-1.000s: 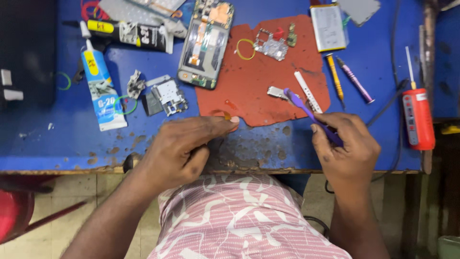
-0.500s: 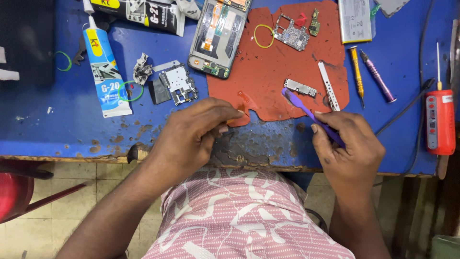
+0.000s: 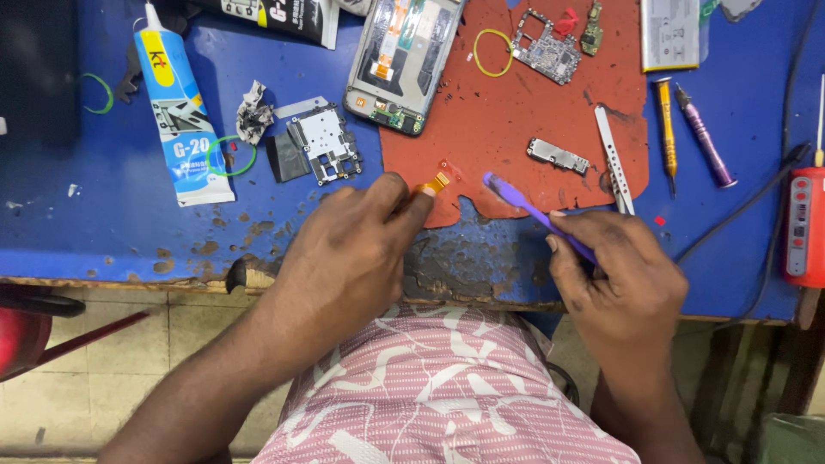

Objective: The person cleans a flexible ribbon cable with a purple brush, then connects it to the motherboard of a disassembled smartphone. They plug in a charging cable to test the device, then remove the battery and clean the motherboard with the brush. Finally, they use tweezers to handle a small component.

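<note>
I'm looking straight down on a blue table (image 3: 103,232) w/ a red work mat (image 3: 516,120) as my landmark. My left hand (image 3: 348,258) sits just off the mat's near-left edge, fingers pinched narrow on a small orange flex strip (image 3: 434,183); the strip's free end lies on the mat's near-left corner. My right hand (image 3: 614,279) is at the mat's near-right edge, over the worn blue table, closed round a purple pry tool (image 3: 528,206). The tool's flat tip points up-left onto the mat, just beside the flex strip but apart from it; can't tell if the tip touches the mat.

On the mat: an opened phone body (image 3: 404,60) lies across the far-left edge, half on the mat, half on the table. A yellow rubber ring (image 3: 491,51) is right of the phone, then a circuit board (image 3: 546,58) w/ a red bit at its far end. A small metal bracket (image 3: 559,155) sits mid-mat, tweezers (image 3: 614,159) along the right edge.

Left of the mat: a grey shield plate (image 3: 325,142), a crumpled scrap (image 3: 253,112), a green ring (image 3: 230,156), then a blue-white glue tube (image 3: 176,120), nozzle pointing away from me. Right of the mat: a yellow screwdriver (image 3: 666,125) and a purple one (image 3: 705,137), side by side, then a red device (image 3: 803,228) at the table's far-right w/ a black cable. Near edge of the table, between my hands, the paint is chipped and dark.
</note>
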